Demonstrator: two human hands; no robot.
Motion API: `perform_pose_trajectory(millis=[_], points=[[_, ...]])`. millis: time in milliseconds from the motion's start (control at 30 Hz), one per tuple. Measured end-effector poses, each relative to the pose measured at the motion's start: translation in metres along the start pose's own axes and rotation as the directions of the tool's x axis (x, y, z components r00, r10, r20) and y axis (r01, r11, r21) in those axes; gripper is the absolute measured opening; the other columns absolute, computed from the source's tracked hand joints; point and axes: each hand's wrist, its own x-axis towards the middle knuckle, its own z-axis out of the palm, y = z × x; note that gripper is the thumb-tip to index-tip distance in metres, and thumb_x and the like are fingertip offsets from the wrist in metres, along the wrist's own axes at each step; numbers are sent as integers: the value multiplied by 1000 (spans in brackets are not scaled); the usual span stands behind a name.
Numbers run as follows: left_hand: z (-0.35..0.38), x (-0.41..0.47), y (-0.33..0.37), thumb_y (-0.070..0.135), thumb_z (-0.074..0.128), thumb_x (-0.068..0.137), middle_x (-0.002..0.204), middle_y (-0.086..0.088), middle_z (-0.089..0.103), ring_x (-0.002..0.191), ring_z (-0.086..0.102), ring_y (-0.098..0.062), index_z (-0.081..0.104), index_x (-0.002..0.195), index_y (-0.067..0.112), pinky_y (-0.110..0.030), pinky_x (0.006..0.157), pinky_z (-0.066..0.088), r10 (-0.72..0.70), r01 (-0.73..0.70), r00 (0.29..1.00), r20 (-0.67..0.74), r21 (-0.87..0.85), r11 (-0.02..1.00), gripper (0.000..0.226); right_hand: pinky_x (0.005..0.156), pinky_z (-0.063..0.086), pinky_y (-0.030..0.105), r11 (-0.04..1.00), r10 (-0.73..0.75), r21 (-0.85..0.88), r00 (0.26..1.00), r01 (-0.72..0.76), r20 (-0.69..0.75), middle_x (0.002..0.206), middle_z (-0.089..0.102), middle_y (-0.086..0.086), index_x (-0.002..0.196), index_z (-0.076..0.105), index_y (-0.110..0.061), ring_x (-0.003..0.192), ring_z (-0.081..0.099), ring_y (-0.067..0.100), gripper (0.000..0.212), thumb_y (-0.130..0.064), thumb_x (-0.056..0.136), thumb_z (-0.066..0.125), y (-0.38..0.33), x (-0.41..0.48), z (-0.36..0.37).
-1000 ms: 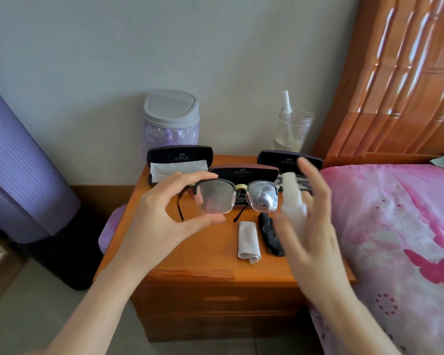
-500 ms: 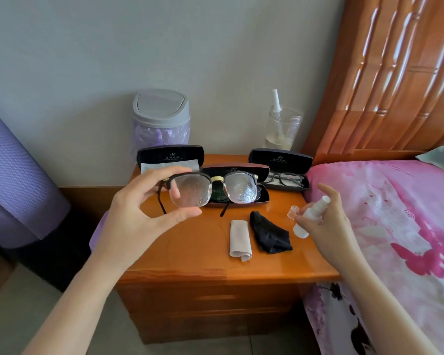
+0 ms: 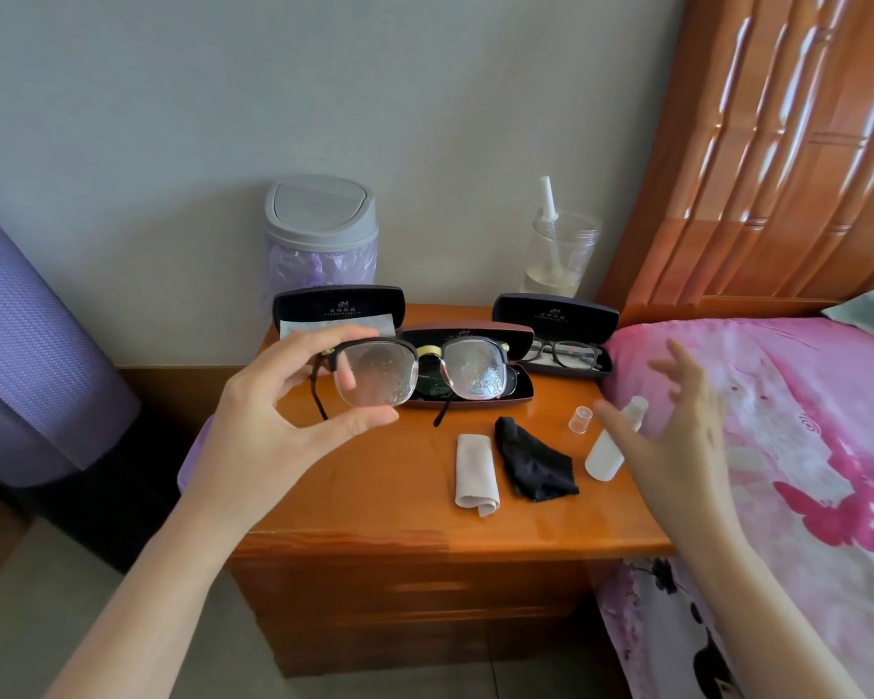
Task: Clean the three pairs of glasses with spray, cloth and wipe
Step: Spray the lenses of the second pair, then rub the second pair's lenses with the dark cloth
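Note:
My left hand (image 3: pixel 278 426) pinches the left lens rim of a pair of black half-rim glasses (image 3: pixel 425 370), held up above the nightstand; both lenses are wet with spray droplets. The white spray bottle (image 3: pixel 607 449) lies on the nightstand with its clear cap (image 3: pixel 580 420) beside it. My right hand (image 3: pixel 677 436) hovers just right of the bottle, fingers spread, holding nothing. A black cloth (image 3: pixel 531 466) and a folded white wipe (image 3: pixel 475 474) lie in the middle. A second pair, black-framed glasses (image 3: pixel 566 354), rests in an open case at the back right.
Three open glasses cases stand on the wooden nightstand (image 3: pixel 374 496): back left (image 3: pixel 339 307), middle brown (image 3: pixel 475 391), back right (image 3: pixel 556 315). Behind are a small grey bin (image 3: pixel 321 229) and a clear cup (image 3: pixel 563 254). A pink bed (image 3: pixel 803 446) borders the right; a purple roll (image 3: pixel 26 345) stands left.
My right hand lowered the spray bottle from beside the glasses to the nightstand and let go of it. My left hand kept holding the glasses up.

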Motion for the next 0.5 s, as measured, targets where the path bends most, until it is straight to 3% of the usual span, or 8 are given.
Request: perform_pose_trajectory(millis=[67, 100, 167, 233, 300, 400, 500], points=[[-1, 0, 0, 49, 71, 64, 83, 18, 61, 96, 61, -5, 57, 115, 42, -7, 92, 42, 2, -2, 1000, -4, -4, 1000, 53, 92, 38, 22, 980, -195, 14, 976, 198, -93, 120, 54, -4, 133, 45, -19, 108, 48, 14, 53, -12, 86, 68, -14, -6, -5], [-1, 0, 1, 49, 71, 64, 82, 18, 60, 94, 61, -5, 57, 114, 41, -7, 92, 42, -1, 1, 1000, -8, -11, 1000, 53, 86, 40, 15, 964, -265, 13, 962, 266, -68, 111, 58, -4, 125, 53, -18, 98, 52, 11, 41, -8, 87, 65, -20, -10, -3], [-1, 0, 1, 48, 72, 64, 82, 21, 61, 93, 61, -4, 58, 115, 39, -6, 91, 42, -5, 5, 1000, -13, -20, 1000, 54, 73, 43, 16, 951, -297, -51, 949, 304, 102, 98, 64, -1, 111, 65, -15, 81, 55, 10, 23, -7, 89, 63, -24, -17, 11], [-1, 0, 1, 47, 72, 64, 82, 22, 61, 93, 61, -4, 58, 116, 38, -6, 91, 42, -3, 3, 1000, -15, -18, 1000, 55, 69, 40, 17, 948, -214, -175, 940, 266, 266, 98, 66, 3, 106, 69, -11, 78, 54, 12, 17, -11, 91, 61, -21, -20, 30], [-1, 0, 1, 47, 72, 64, 82, 22, 60, 94, 61, -4, 58, 117, 37, -5, 91, 42, 0, -1, 1000, -12, -16, 1000, 55, 69, 37, 15, 933, -159, -260, 933, 249, 323, 100, 67, 7, 108, 68, -7, 82, 56, 15, 19, -12, 93, 57, -17, -15, 43], [-2, 0, 1, 48, 71, 64, 84, 22, 60, 96, 61, -4, 57, 117, 37, -4, 90, 41, 1, -1, 1000, -5, -4, 1000, 56, 88, 36, 22, 889, -38, -396, 901, 228, 432, 120, 60, 8, 124, 57, -8, 111, 55, 23, 28, -11, 97, 50, -15, -3, 55], [-2, -1, 1, 48, 71, 64, 84, 23, 60, 97, 61, -6, 58, 118, 34, -5, 91, 41, -8, 8, 1000, -1, -7, 1000, 57, 92, 40, 27, 835, 74, -510, 876, 207, 477, 126, 53, 10, 127, 51, -7, 118, 48, 25, 30, -11, 97, 49, -15, -4, 61]])
